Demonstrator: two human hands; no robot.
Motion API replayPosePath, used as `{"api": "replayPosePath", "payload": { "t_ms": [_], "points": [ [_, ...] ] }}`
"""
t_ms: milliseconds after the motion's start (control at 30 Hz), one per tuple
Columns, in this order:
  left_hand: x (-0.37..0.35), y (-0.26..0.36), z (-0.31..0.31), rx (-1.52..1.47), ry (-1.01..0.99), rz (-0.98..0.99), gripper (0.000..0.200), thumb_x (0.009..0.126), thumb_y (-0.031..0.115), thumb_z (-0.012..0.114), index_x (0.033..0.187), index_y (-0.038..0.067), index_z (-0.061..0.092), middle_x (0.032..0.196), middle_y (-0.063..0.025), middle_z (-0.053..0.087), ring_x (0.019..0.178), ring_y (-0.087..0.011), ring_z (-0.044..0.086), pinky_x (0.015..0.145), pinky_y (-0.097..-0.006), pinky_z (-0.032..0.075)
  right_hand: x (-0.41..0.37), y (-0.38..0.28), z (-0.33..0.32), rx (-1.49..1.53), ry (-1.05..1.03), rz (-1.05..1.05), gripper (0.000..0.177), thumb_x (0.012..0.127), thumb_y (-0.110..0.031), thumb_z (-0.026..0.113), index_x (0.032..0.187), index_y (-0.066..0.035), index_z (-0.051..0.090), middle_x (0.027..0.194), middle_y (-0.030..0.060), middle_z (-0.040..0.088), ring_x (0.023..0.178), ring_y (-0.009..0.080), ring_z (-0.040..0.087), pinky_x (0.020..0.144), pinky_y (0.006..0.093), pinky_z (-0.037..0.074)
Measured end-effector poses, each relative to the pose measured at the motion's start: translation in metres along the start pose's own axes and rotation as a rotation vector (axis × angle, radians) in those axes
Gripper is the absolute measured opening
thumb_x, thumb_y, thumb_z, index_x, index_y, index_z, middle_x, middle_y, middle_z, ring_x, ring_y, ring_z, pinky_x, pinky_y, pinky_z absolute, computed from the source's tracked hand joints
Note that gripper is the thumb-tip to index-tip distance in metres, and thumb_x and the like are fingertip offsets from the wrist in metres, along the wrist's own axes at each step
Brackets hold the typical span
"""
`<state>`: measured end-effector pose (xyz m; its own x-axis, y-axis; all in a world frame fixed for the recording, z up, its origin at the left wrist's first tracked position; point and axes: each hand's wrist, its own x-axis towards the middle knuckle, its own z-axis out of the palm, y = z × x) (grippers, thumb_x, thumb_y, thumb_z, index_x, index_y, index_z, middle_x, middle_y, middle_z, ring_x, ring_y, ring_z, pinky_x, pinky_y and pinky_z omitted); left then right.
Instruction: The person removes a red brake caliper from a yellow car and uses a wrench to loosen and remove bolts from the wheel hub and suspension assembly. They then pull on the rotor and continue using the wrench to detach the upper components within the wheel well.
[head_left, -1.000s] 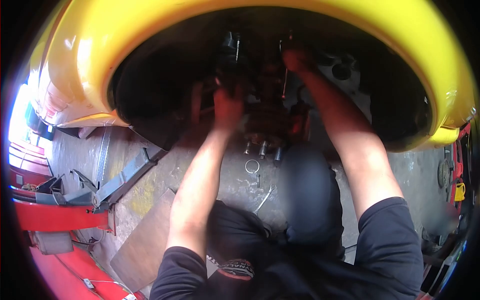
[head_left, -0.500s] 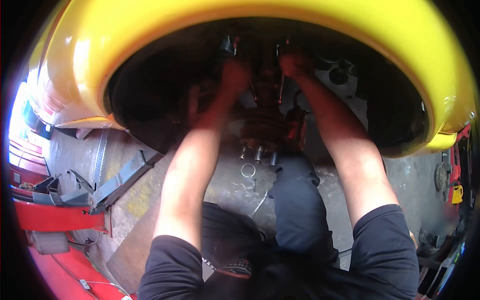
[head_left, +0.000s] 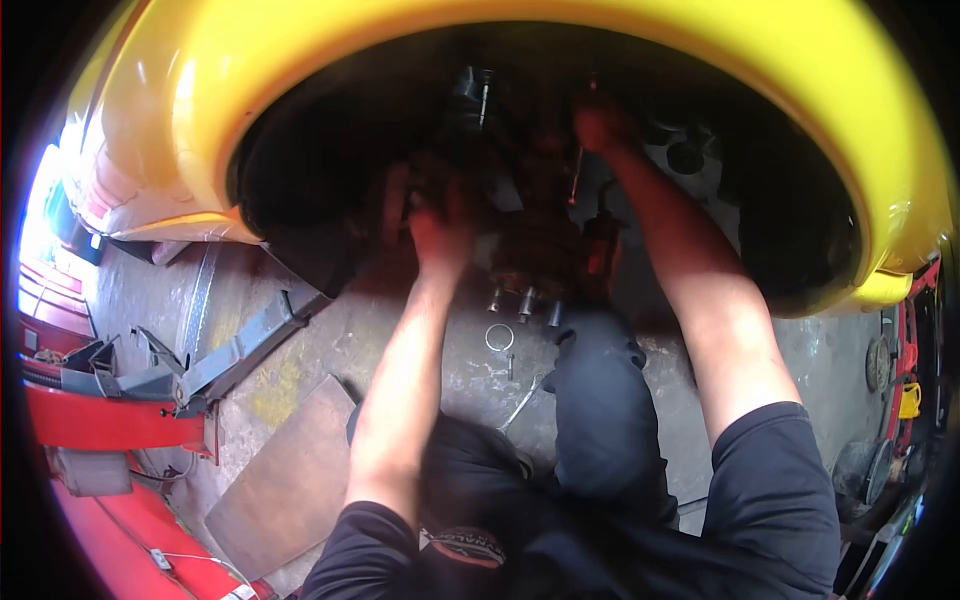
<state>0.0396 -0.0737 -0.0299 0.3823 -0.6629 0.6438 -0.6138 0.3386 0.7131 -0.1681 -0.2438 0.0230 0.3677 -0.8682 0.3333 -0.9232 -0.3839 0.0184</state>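
Note:
Inside the dark wheel well, under the yellow fender, my right hand is closed around a thin shiny metal bar that slants down below it. Whether the bar is a tool's handle cannot be made out. My left hand is lower, beside the rusty wheel hub; its fingers are blurred and in shadow. Bolts stick out from the hub toward me. A red part sits at the hub's right. Above my left hand, a bright metal piece shows near a dark cylindrical part.
On the concrete floor lie a metal ring, a bolt and a wrench-like tool. A grey lift arm and red lift base stand at left, near a brown flat board. My knee is below the hub.
My left hand has come down and back toward me, from the upper parts to beside the hub. My right hand stays high, shifted slightly right. The view has moved a little.

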Motion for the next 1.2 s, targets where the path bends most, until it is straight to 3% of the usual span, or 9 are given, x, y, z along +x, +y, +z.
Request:
{"api": "replayPosePath", "payload": {
  "t_ms": [133,200,300,533,800,1000,1100,1167,1200],
  "points": [
    [0.039,-0.012,0.028,0.365,-0.128,0.451,0.021,0.077,0.012,0.054,0.096,0.004,0.059,0.07,-0.0119,0.061,0.058,-0.028,0.059,0.053,-0.0402,0.047,-0.004,-0.003,-0.008,-0.044,-0.077,-0.05,0.023,0.077,-0.011,0.049,0.092,-0.002,0.064,0.097,0.0208,0.063,0.089,0.0345,0.062,0.078,0.0445,0.051],
    [0.054,-0.002,0.049,0.238,-0.106,0.324,0.02,0.074,0.014,0.054,0.091,0.005,0.061,0.069,-0.0103,0.061,0.061,-0.0259,0.061,0.054,-0.0389,0.047,-0.008,-0.004,-0.011,-0.083,-0.009,0.015,0.023,0.077,-0.011,0.049,0.092,-0.003,0.064,0.096,0.0202,0.063,0.088,0.0339,0.063,0.078,0.0437,0.051],
    [0.077,-0.013,0.065,0.973,-0.296,0.651,0.016,0.073,0.016,0.055,0.082,0.006,0.065,0.07,-0.0068,0.062,0.068,-0.0232,0.062,0.06,-0.0381,0.048,0.001,0.011,0.032,-0.121,0.107,0.008,0.022,0.076,-0.012,0.049,0.09,-0.005,0.065,0.092,0.0188,0.064,0.086,0.0331,0.063,0.077,0.0425,0.051],
    [0.108,-0.036,0.109,0.853,-0.535,0.45,0.017,0.072,0.019,0.057,0.082,0.011,0.068,0.081,-0.0077,0.064,0.08,-0.0241,0.062,0.074,-0.0382,0.049,0.005,0.016,0.039,-0.121,0.057,0.061,0.02,0.076,-0.013,0.049,0.085,-0.006,0.065,0.085,0.0157,0.065,0.08,0.0331,0.063,0.076,0.0414,0.051],
    [0.123,-0.026,0.129,0.795,-0.685,0.174,0.019,0.075,0.021,0.055,0.084,0.009,0.068,0.096,-0.0115,0.064,0.085,-0.0282,0.063,0.073,-0.0379,0.052,-0.007,-0.005,-0.006,-0.068,0.038,0.058,0.033,0.089,-0.019,0.038,0.111,-0.005,0.058,0.112,0.0216,0.057,0.099,0.0365,0.059,0.083,0.0489,0.048],
    [0.103,-0.002,0.087,0.899,-0.763,0.389,0.024,0.08,0.019,0.053,0.097,0.008,0.066,0.092,-0.0138,0.065,0.087,-0.0288,0.063,0.07,-0.0408,0.052,0.009,0.014,0.031,-0.15,-0.12,0.052,0.032,0.087,-0.016,0.043,0.114,-0.004,0.055,0.111,0.0229,0.057,0.098,0.0372,0.059,0.083,0.0501,0.048],
    [0.064,-0.012,0.066,0.68,-0.351,0.453,0.028,0.085,0.022,0.052,0.108,0.008,0.062,0.094,-0.0134,0.065,0.089,-0.03,0.063,0.07,-0.0428,0.051,0.004,0.007,0.018,-0.292,-0.176,-0.055,0.032,0.084,-0.014,0.047,0.112,-0.002,0.057,0.108,0.0224,0.059,0.095,0.0367,0.06,0.083,0.049,0.049],
    [0.023,0.039,0.026,-0.043,-0.187,-0.158,0.027,0.089,0.019,0.052,0.11,0.004,0.058,0.11,-0.0182,0.059,0.101,-0.0273,0.058,0.087,-0.0375,0.044,0.0,0.004,0.017,-0.25,-0.122,-0.054,0.03,0.082,-0.014,0.049,0.108,-0.001,0.059,0.105,0.0216,0.06,0.093,0.036,0.061,0.082,0.0475,0.049],
    [-0.001,0.035,0.017,-0.051,-0.14,-0.077,0.027,0.09,0.019,0.051,0.111,0.004,0.058,0.109,-0.0186,0.059,0.102,-0.0279,0.058,0.088,-0.036,0.043,0.006,0.011,0.035,-0.176,-0.042,-0.031,0.029,0.081,-0.014,0.049,0.106,-0.001,0.06,0.104,0.021,0.061,0.093,0.0355,0.062,0.081,0.0466,0.05]
  ]
}}
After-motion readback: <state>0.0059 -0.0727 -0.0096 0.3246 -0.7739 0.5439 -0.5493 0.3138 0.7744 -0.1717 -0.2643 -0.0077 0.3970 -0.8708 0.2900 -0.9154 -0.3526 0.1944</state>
